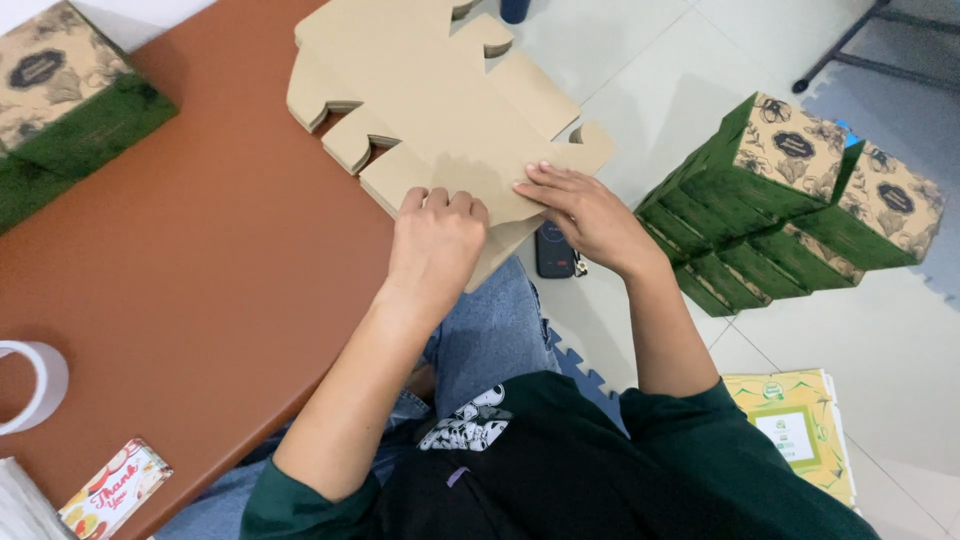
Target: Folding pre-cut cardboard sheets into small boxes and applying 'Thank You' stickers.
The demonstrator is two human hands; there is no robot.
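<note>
We have a flat, unfolded cardboard box blank (440, 110) lying half on the brown table (200, 250), with its near corner hanging past the table edge over our lap. It is plain kraft board, die-cut with tabs and slots along its left and upper edges.

Our left hand (437, 240) is curled, knuckles up, with its fingertips pressing on the near panel of the blank; whether the thumb pinches the sheet from beneath we cannot tell. Our right hand (585, 210) lies flat and spread on the same panel just beside it, fingers pointing left, closed on nothing.

We judge the blank to be light and fairly stiff across its panels but ready to bend along its scored lines, so it should give at a crease and resist elsewhere. Its surface looks matte, not slippery. The best hold seems to be on a panel close to a fold line, pressing flat, not on the small tabs, which could crumple or tear.

On the floor to the right stand 2 stacks of finished green and tan floral boxes (790, 200). A dark phone (553, 250) lies on the tiles under the blank's corner. A roll of clear tape (30, 385) and a small card (112, 490) sit at the table's near left.
</note>
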